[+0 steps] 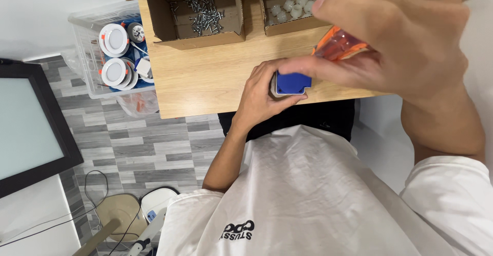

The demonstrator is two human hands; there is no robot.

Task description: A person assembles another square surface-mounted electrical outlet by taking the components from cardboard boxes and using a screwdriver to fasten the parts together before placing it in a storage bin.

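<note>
A small blue block (pixel 290 83) is gripped in the left hand (pixel 264 91), fingers wrapped round it and pressed down at the near edge of the wooden table (pixel 205 81), seemingly so that it is kept steady. Directly above the block, a tool with a translucent orange handle (pixel 339 44) is clasped in the right hand (pixel 405 40); its tip is hidden, though it appears aimed down at the block. Beyond the block, on the far side of the table, an open cardboard box of screws (pixel 197 14) is set, with a second box of small white caps (pixel 303 2) to its right, both kept within reach. Left of the table, round white lamp fittings (pixel 114 53) are stored in a clear plastic bin (pixel 84 45) on the grey floor.
</note>
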